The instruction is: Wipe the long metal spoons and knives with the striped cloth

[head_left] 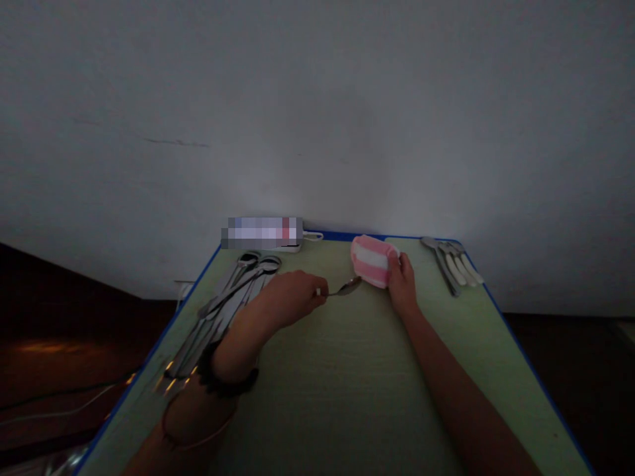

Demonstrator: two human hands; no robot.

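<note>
My left hand (297,295) is closed around the handle of a spoon (348,287), whose bowl points right. In my right hand (403,281) is a pink and white striped cloth (373,262), gripped at its right side with the thumb in front. The spoon's bowl is close to the cloth's lower left edge; whether they touch I cannot tell. Left of my left hand lies a pile of metal spoons and other long-handled cutlery (223,297), partly hidden by my forearm. To the right of my right hand lies a smaller group of spoons and forks with white handles (459,268).
The pale green table (347,396) has a blue rim and stands against a grey wall (347,119). A blurred-out flat device (262,233) with a white loop sits at the back left corner. Cables (59,413) run on the left beside the table.
</note>
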